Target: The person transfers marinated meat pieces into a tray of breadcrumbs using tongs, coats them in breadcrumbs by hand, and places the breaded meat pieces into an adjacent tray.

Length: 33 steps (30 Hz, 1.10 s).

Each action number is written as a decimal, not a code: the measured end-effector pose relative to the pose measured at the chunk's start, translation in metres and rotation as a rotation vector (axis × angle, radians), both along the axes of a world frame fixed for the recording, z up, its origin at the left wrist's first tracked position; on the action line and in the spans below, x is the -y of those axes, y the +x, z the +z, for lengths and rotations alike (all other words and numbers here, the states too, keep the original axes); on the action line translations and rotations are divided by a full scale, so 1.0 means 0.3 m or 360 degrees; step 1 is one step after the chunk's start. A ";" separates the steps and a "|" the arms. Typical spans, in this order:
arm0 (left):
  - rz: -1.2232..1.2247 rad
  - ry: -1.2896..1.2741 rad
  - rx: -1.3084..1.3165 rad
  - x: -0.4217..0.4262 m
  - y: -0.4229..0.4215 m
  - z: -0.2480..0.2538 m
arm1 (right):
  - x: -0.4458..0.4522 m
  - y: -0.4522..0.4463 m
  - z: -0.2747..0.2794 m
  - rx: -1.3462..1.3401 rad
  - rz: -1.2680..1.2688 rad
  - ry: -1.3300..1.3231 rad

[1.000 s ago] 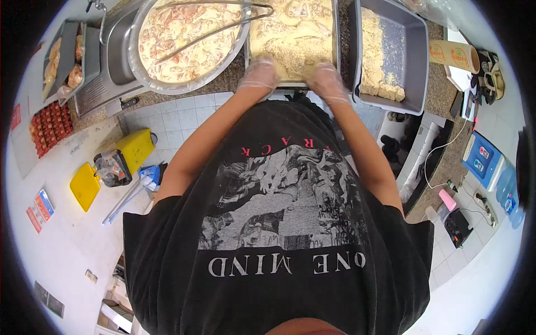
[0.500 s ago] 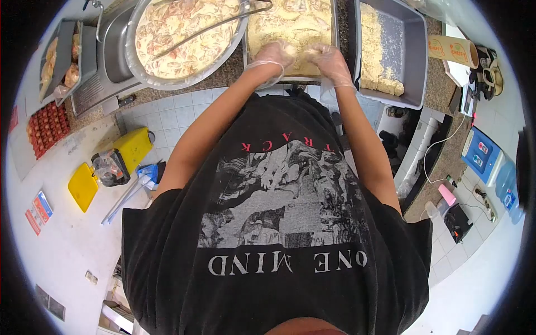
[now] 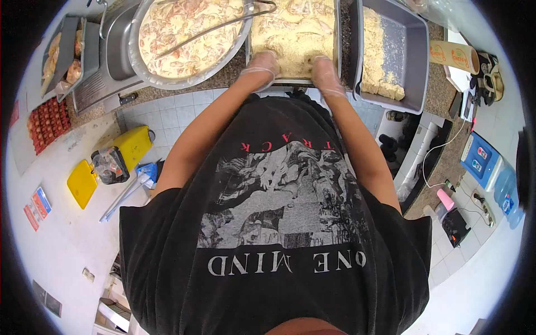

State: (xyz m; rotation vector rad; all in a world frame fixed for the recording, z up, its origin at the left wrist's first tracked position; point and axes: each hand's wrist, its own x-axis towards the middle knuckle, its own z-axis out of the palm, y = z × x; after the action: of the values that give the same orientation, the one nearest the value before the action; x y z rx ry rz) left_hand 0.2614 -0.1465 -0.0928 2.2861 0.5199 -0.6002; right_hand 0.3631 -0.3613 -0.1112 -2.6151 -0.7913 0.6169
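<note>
Pale yellow breading (image 3: 293,49) fills a rectangular tray (image 3: 337,33) in front of me, with coated pieces (image 3: 296,23) lying at its far end. My left hand (image 3: 261,66), in a clear plastic glove, is at the tray's near left corner against the breading. Opposite it, my right hand (image 3: 325,71), gloved the same way, touches the breading at the near right corner. The fingers of both hands are mostly hidden, bent down into the crumbs. Bare breading lies between the hands.
Left of the tray stands a large bowl (image 3: 133,50) of raw meat pieces in creamy batter, with tongs (image 3: 209,33) lying across it. A grey bin (image 3: 416,61) with breading is at the right. Further left are a sink (image 3: 120,47) and egg trays (image 3: 49,124).
My hands have moved apart, from close together over the breading to the tray's near left and right corners. The view has shifted slightly.
</note>
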 end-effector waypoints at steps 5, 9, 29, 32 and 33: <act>0.0507 -0.0306 0.0202 -0.010 0.023 0.206 | 0.001 0.075 0.092 -0.0403 -0.0595 0.0611; 0.0354 -0.0023 0.0493 -0.055 -0.033 0.134 | 0.028 0.079 0.170 -0.0054 -0.0432 0.0507; 0.0331 -0.0182 0.0509 0.011 0.058 0.144 | -0.025 0.119 0.162 -0.0238 -0.0720 0.0527; 0.0095 0.0081 0.0724 -0.011 0.025 0.167 | -0.016 0.100 0.183 0.0205 -0.0331 0.0337; -0.0006 0.0079 0.0712 -0.006 -0.006 0.193 | -0.010 0.088 0.176 0.0312 -0.0184 0.0266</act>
State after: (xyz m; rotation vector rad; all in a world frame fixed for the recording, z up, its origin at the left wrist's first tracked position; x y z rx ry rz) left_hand 0.2596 -0.1446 -0.0351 2.3698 0.3130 -0.0663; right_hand 0.3894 -0.3582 -0.0583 -2.5699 -0.7081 0.2535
